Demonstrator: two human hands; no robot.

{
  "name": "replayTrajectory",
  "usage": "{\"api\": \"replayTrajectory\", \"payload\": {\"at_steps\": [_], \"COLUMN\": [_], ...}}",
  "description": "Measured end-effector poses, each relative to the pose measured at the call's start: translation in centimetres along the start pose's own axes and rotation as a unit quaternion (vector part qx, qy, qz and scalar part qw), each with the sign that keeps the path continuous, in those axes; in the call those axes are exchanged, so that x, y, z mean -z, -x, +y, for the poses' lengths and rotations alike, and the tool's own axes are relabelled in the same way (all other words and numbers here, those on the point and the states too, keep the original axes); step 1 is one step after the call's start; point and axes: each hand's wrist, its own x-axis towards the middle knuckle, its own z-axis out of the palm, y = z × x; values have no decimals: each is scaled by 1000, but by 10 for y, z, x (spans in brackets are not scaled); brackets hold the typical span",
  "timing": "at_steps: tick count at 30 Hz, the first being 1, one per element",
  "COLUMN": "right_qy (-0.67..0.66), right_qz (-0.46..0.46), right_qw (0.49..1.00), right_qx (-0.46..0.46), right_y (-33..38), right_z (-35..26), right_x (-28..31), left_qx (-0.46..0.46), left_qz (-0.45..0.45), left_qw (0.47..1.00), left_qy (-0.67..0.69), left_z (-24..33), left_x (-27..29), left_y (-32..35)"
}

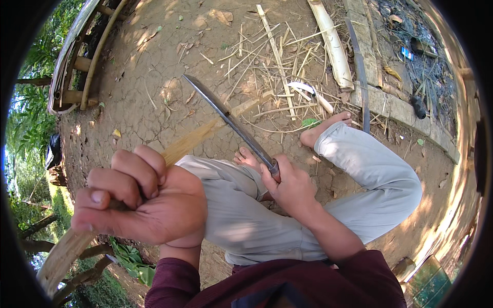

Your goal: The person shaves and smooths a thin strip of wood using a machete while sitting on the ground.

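My left hand (149,203) is closed around a long, flat strip of pale wood or bamboo (192,141). The strip slants from the lower left up toward the middle, over the bare ground. My right hand (294,189) grips the handle of a machete (246,137), its long dark blade pointing up and left. That blade crosses the strip beyond my left fist; whether the edge is touching it, I cannot tell. On the ground farther off lies a knife with a curved, bright blade and a pale handle (323,102), close to my bare right foot (321,132).
Thin split strips and shavings (280,61) litter the cracked earth ahead. To their right are a thick pale bamboo length (333,49) and a long dark flat bar (359,77). A low block edging (395,110) borders ashes. Bamboo framework (82,64) stands at far left.
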Motion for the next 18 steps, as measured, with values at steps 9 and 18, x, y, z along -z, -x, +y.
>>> {"api": "replayTrajectory", "payload": {"at_steps": [9,18], "right_qy": [-51,1], "right_qz": [1,-11], "right_qw": [995,997], "right_qx": [90,-81], "right_y": [0,-29], "right_z": [-21,53], "right_x": [11,-13], "left_qx": [0,12], "left_qz": [20,11], "left_qw": [999,1000], "left_qy": [-48,-17], "left_z": [-5,1], "left_x": [8,-2], "left_y": [-9,-2]}}
